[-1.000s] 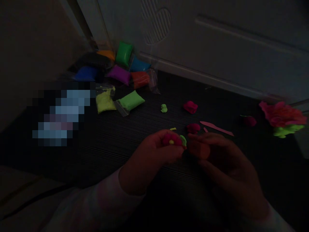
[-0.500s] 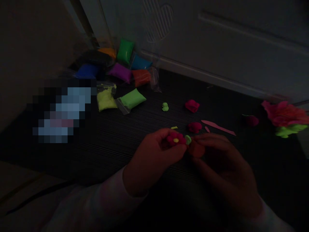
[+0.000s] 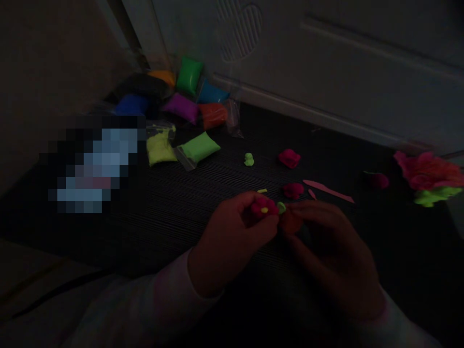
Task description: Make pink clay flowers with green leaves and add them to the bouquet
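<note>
The scene is very dark. My left hand (image 3: 228,241) is closed round a small pink clay flower (image 3: 261,208) with a yellow centre, held low over the dark ribbed mat (image 3: 163,212). My right hand (image 3: 326,246) meets it from the right, its fingertips pinched at a small green clay leaf (image 3: 282,207) on the flower's edge. Just beyond my hands lie a pink clay lump (image 3: 293,190), a tiny yellow-green scrap (image 3: 261,191) and a pink modelling tool (image 3: 328,190).
Bags of coloured clay (image 3: 181,104) are heaped at the back left, with a yellow bag (image 3: 158,150) and a green bag (image 3: 198,147) nearer. A green blob (image 3: 248,159), another pink lump (image 3: 289,158), a dark pink piece (image 3: 379,181) and a finished pink flower (image 3: 427,176) lie around. A pale panel (image 3: 326,72) stands behind.
Both hands have stayed together on the flower, shifting slightly; the flower has turned a little and the right fingertips have closed in on the green leaf.
</note>
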Motion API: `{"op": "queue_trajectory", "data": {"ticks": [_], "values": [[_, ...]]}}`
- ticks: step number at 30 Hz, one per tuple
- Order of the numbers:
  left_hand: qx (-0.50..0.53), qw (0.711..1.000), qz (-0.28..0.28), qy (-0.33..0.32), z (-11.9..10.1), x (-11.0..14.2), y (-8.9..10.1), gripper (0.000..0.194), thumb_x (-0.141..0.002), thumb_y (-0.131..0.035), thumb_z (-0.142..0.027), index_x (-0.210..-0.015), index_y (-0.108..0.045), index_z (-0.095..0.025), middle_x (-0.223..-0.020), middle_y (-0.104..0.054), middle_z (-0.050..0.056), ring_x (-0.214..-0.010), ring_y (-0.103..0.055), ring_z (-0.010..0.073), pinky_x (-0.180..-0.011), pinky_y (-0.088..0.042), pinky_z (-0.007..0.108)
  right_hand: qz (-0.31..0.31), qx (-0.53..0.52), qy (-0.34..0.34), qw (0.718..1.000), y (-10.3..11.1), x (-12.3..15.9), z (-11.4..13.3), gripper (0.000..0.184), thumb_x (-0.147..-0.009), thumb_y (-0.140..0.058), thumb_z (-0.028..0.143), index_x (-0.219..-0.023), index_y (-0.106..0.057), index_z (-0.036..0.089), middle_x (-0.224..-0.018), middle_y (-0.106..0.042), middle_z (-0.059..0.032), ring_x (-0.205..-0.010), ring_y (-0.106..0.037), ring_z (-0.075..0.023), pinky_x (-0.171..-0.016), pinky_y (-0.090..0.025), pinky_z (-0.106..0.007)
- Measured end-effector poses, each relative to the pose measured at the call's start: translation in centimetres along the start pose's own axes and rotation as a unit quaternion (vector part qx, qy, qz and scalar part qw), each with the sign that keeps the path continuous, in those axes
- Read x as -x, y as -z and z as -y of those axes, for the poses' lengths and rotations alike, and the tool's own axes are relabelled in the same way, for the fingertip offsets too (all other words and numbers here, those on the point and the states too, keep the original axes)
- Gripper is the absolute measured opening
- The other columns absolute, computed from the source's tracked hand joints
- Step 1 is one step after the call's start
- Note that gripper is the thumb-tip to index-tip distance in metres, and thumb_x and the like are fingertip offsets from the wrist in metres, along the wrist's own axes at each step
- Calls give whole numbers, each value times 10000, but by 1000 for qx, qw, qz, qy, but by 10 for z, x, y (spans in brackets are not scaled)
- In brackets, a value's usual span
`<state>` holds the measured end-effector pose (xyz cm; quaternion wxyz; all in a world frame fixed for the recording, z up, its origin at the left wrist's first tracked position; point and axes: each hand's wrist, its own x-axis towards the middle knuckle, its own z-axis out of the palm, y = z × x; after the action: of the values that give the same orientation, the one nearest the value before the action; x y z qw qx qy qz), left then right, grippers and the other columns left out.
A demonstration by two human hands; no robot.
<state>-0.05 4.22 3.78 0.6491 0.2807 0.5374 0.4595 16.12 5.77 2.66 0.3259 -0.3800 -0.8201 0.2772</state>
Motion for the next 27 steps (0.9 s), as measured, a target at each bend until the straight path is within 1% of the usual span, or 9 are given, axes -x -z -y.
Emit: {"op": "queue_trajectory", "data": {"ticks": [3,7,12,18,24,27], "values": [[-3,1000,-2,-2,1,1,0,60,-656,-608,-113,-653,-571,-160,-593,-563,-86,-568,-520,22,-530,-406,100,-1,9,8,1000,0,-1,0,381,-748,-574,80,-1078,-508,258,-1031,-576,-30,-982,-553,-160,-844,-484,-320],[-1,1000,-11,-4,1,0,0,52,-658,-614,-120,-664,-581,-160,-607,-575,-82,-578,-530,25,-536,-412,105,8,21,23,999,-1,-2,1,398,-750,-577,81,-1101,-499,250,-1045,-573,-29,-997,-546,-149,-859,-479,-298],[15,1000,0,-19,3,0,2,49,-673,-615,-135,-681,-583,-171,-633,-593,-89,-606,-542,22,-561,-415,102,5,10,18,1000,-1,-1,2,416,-755,-579,83,-1125,-488,248,-1074,-565,-23,-1026,-528,-134,-895,-456,-276],[20,1000,-2,-12,3,0,3,48,-674,-609,-128,-679,-586,-169,-617,-592,-94,-581,-530,14,-540,-406,97,5,-3,12,1000,-1,1,1,420,-754,-578,83,-1125,-488,258,-1077,-571,-20,-1033,-529,-140,-900,-457,-296],[14,1000,-7,-5,1,-1,2,56,-655,-621,-124,-661,-583,-164,-597,-579,-92,-567,-521,15,-526,-400,93,4,4,12,1000,-1,0,2,414,-750,-582,89,-1113,-500,270,-1056,-588,-21,-1006,-551,-153,-866,-481,-314],[16,1000,-1,-10,1,-1,2,53,-657,-623,-127,-672,-588,-163,-614,-588,-88,-582,-529,16,-543,-405,93,1,4,11,1000,0,0,2,413,-747,-584,84,-1109,-502,265,-1060,-583,-19,-1009,-546,-147,-874,-473,-303]]}}
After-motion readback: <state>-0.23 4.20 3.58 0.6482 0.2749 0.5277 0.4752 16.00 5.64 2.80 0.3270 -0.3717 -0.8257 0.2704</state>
